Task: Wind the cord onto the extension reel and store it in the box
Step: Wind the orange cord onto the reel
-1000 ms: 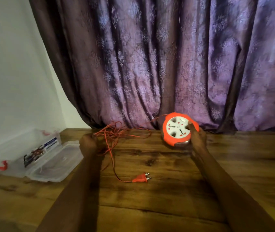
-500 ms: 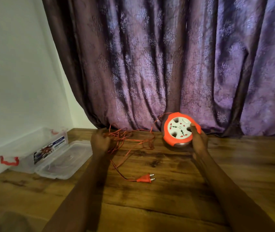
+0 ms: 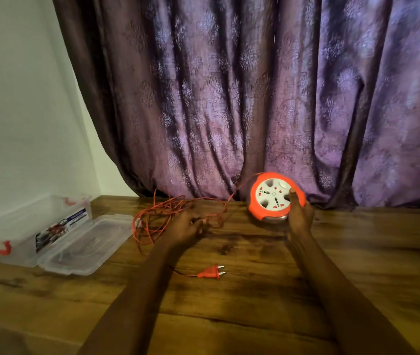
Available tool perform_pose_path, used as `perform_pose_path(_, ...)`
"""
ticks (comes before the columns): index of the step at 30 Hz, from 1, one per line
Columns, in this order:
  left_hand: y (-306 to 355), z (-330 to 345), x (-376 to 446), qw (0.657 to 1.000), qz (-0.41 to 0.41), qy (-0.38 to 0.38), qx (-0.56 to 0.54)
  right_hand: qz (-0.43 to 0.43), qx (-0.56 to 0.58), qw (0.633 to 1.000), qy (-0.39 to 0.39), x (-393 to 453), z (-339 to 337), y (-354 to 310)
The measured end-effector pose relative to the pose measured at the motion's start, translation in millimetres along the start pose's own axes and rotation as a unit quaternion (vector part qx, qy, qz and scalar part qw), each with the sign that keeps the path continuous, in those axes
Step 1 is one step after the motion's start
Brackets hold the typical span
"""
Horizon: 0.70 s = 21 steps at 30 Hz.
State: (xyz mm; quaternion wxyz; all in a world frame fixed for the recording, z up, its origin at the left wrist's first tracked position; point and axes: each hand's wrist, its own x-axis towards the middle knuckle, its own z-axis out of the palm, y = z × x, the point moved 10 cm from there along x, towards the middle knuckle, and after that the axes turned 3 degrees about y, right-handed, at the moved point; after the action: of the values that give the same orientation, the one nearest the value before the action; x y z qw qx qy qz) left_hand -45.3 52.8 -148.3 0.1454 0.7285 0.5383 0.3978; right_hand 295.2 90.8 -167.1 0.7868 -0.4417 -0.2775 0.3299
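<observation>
Orange cord (image 3: 157, 219) lies loose and tangled on the wooden floor (image 3: 357, 252), its plug (image 3: 210, 272) nearer the camera. The right hand (image 3: 299, 213) grips the extension reel (image 3: 275, 198), tilted on edge by the curtain (image 3: 229, 98). The left hand (image 3: 187, 226) curls loosely around a strand. Winding appears barely begun. Next: feed the strand onto the reel under tension. The open box (image 3: 50, 226) waits far left.

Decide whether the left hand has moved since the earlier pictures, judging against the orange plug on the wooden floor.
Yes. The left hand has shifted right toward the round orange reel, now above the orange plug.
</observation>
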Motion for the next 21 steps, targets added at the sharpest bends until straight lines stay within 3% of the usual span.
perform_pose_path(6,-32,-48,-16,0.981,-0.041,0.112,0.156,0.017,-0.003,0.994,0.104,9,-39,1)
perform_pose_path(10,-53,-48,-18,0.985,-0.102,0.119,0.074,0.019,-0.003,0.995,0.099,8,-37,0)
perform_pose_path(21,12,-48,9,0.985,0.111,0.108,0.071,0.019,-0.039,0.996,-0.082,-6,19,10)
